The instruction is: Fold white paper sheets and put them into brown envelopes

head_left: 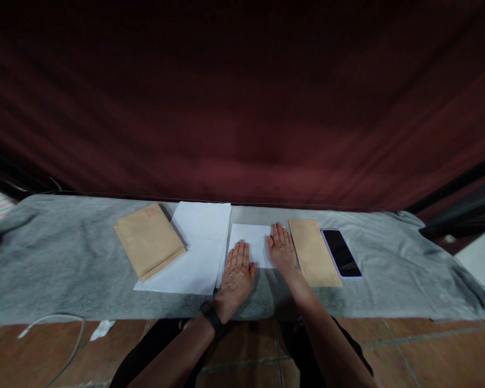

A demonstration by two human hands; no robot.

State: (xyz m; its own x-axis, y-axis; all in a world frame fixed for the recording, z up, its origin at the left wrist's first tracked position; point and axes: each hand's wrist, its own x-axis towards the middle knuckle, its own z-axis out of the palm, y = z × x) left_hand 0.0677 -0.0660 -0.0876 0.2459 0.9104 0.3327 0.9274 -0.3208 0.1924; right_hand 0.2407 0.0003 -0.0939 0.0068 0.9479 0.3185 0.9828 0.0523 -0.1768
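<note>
A small white sheet of paper point(255, 240), seemingly folded, lies flat in front of me. My left hand point(237, 276) rests palm down across its left end, fingers stretched out. On the right end lies my right hand point(282, 250), also flat with the fingers extended. Just right of that hand is a single brown envelope point(313, 253). To the left, larger white sheets point(200, 242) are spread out, partly under a stack of brown envelopes point(149, 237). What my palms cover cannot be seen.
A phone point(341, 253) with a purple edge lies beyond the single envelope. Grey cloth point(73, 258) covers the long table. Behind it hangs a dark red curtain point(242, 134). A white cable point(78, 334) and a scrap of white paper point(102, 329) are on the tiled floor.
</note>
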